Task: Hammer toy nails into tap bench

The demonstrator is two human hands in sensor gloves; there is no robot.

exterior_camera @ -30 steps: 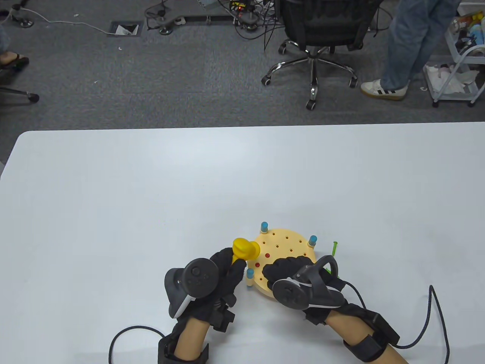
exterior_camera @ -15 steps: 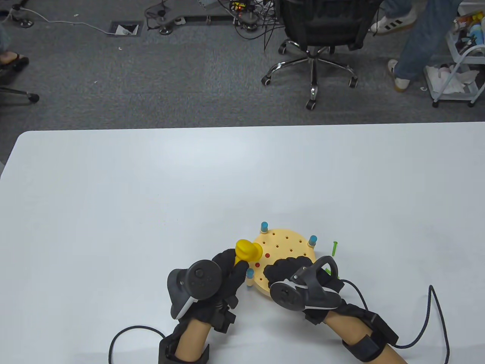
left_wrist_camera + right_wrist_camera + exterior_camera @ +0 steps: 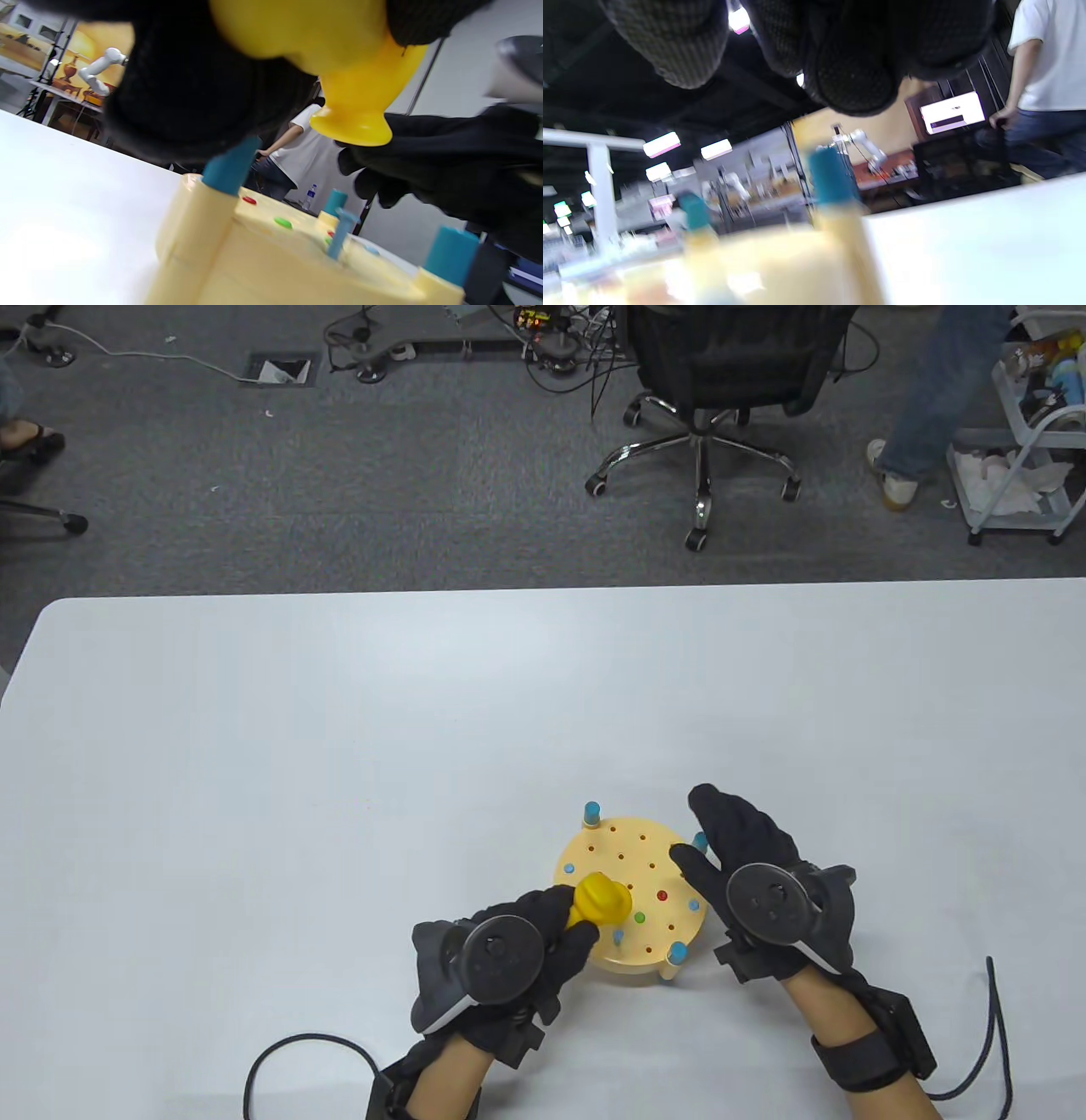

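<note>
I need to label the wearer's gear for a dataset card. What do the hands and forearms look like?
Both the left hand and right hand wear black knit gloves. A dark round-faced tracker, like a VR controller with a pale grey underside, is strapped to the back of each. The forearms are bare, ringed by black wrist straps carrying boxy modules. A black cable loops from each wrist.

Legible text, labels, brands, numbers, signs: none.

Bench (image 3: 632, 891): plain yellow top with coloured dots, no lettering or numerals.
Hammer (image 3: 601, 898): plain yellow, unmarked.
Trackers on both hands: buttons visible in the table view, markings too small to read.
Lit screen (image 3: 952, 112) in the background of the right wrist view: a dark band on white, blurred, not readable.
Bottle (image 3: 310, 195) in the background of the left wrist view: label too small to read.
</note>
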